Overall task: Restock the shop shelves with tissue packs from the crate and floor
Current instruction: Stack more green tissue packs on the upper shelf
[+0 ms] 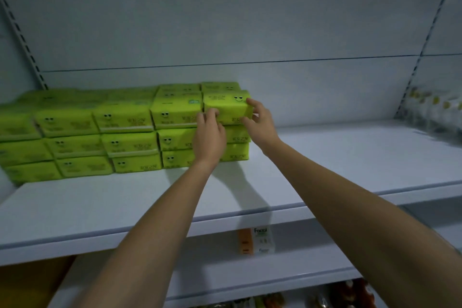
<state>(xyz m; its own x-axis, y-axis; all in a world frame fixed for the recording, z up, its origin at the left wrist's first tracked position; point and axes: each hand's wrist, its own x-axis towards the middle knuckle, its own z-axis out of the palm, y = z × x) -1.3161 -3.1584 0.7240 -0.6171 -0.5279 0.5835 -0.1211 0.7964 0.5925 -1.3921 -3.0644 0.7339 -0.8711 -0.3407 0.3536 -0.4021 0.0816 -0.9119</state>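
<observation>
Several green tissue packs with smiley faces stand stacked three high along the left part of the white shelf [325,157]. The top pack of the rightmost column [225,105] sits on two others. My left hand [208,137] has its curled fingertips on that pack's front left edge. My right hand [260,120] grips its right end, fingers on top and thumb on the front. No crate or floor is in view.
The shelf right of the stack is bare up to clear-wrapped packs [435,112] at the far right. A lower shelf holds a white and orange "Facial" pack [256,240]. Below it, the tops of bottles [350,292] show. A slotted upright [22,40] runs up the left.
</observation>
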